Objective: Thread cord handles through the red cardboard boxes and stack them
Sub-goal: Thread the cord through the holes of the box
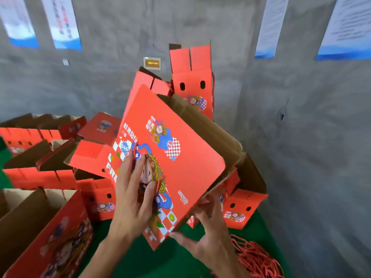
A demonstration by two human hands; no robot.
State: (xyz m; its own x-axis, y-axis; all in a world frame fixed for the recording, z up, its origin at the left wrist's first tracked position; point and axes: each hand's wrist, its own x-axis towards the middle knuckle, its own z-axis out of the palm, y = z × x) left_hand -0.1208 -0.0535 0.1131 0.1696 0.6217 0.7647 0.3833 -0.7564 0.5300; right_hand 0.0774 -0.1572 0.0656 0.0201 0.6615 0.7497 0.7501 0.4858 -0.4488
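Grey concrete wall [301,121] behind, white-and-blue posters [267,27] hung high, green mat [128,255] underfoot. Red boxes piled everywhere: low heap at left [40,163], tall upright one with two punched holes at back [191,85], smaller holed one at right [242,209], brown-lined open box near left corner [36,227].

Held red box [172,157] centre frame, tilted, printed face toward camera, brown flaps gaping open at upper right. Left hand [132,197] laid on printed face, fingers mostly straight, pressing a red cord handle [135,155] against the panel; a second twisted bit of cord showing near thumb, around [159,184]. Right hand [208,231] under lower right edge, fingers curled round the rim, thumb along the bottom corner, taking the weight. Loose bundle of red cords [259,257] on mat just right of that wrist.

Risks, judged only:
- Cord slipping out from under flat fingers, likely if pressure eases while box is turned; no real pinch visible.
- Box pivoting off the one gripped edge; open flaps add swing.
- Flaps catching neighbouring boxes when lowered onto stack, toppling the leaning pile behind.
- Whether cord ends are through holes: cannot tell, holes hidden on this box.
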